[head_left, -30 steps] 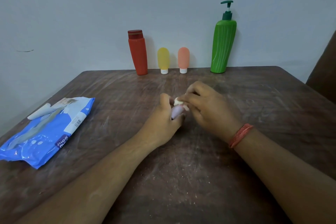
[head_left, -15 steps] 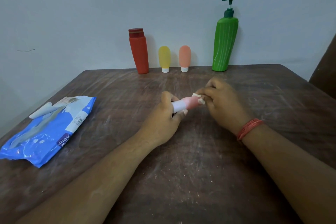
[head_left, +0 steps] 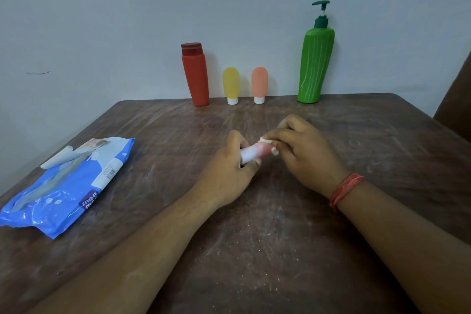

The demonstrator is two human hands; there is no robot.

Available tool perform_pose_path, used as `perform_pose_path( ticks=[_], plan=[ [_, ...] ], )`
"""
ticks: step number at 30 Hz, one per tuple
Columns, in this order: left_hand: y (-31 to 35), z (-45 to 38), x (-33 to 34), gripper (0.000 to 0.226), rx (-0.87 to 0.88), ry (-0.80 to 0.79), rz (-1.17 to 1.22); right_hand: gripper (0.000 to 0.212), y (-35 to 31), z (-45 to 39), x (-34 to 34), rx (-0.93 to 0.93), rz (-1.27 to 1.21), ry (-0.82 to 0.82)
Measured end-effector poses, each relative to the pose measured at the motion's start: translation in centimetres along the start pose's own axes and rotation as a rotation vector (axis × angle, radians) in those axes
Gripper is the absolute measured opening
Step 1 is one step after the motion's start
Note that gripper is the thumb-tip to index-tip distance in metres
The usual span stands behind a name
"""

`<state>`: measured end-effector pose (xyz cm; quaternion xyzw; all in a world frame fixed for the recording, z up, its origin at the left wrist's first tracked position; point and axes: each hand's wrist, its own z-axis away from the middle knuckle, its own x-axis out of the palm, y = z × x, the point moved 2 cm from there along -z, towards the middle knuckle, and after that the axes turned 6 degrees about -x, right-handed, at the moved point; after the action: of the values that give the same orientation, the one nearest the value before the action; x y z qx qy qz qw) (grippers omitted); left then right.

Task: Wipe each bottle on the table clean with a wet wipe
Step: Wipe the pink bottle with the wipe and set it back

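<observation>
Little has shifted since a moment ago: my left hand (head_left: 229, 173) still grips the small pink-and-white squeeze bottle (head_left: 254, 152) above the worn brown wooden table (head_left: 280, 250), while my right hand (head_left: 303, 153) pinches the crumpled white wet wipe (head_left: 267, 144) against its pink end.

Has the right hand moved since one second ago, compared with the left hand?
Yes. The right hand, pinching the wet wipe, has slid rightward away from the left hand, uncovering more of the small pink bottle.

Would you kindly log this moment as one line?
left hand: holds small pink bottle | right hand: rubs wet wipe on it | four bottles wait by wall
</observation>
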<state>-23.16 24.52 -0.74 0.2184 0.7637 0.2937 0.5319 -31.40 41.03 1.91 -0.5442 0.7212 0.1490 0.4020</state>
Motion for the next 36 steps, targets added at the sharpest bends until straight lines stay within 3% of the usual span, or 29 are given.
perform_pose_path(
  ticks=[3, 8, 13, 18, 23, 29, 34, 36],
  plan=[
    [0.0, -0.1, 0.0, 0.027, -0.008, -0.011, 0.004, 0.028, -0.7, 0.0, 0.2, -0.061, -0.001, -0.026],
    [-0.1, -0.1, 0.1, 0.027, -0.015, -0.025, -0.06, 0.026, 1.4, 0.1, 0.0, 0.095, 0.067, -0.026],
    [0.0, -0.1, 0.0, 0.027, -0.008, -0.021, -0.024, 0.027, -0.2, 0.1, 0.1, -0.058, 0.023, -0.021],
    [-0.1, -0.1, 0.1, 0.026, -0.015, -0.031, -0.068, 0.026, 1.5, 0.0, 0.1, 0.147, 0.132, -0.027],
    [0.0, -0.1, -0.1, 0.025, -0.002, -0.044, -0.001, 0.027, -1.3, -0.1, 0.1, -0.078, 0.085, -0.026],
    [-0.2, -0.1, 0.0, 0.026, -0.01, -0.017, -0.053, 0.027, 0.7, -0.3, -0.3, 0.131, 0.159, 0.002],
    [0.0, -0.3, 0.0, 0.028, -0.001, -0.02, -0.016, 0.027, -1.7, -0.5, -0.1, -0.088, 0.106, -0.07],
    [-0.1, -0.2, 0.0, 0.028, -0.001, -0.011, -0.029, 0.026, -0.9, -0.7, -0.3, -0.03, 0.147, -0.063]
  ],
)
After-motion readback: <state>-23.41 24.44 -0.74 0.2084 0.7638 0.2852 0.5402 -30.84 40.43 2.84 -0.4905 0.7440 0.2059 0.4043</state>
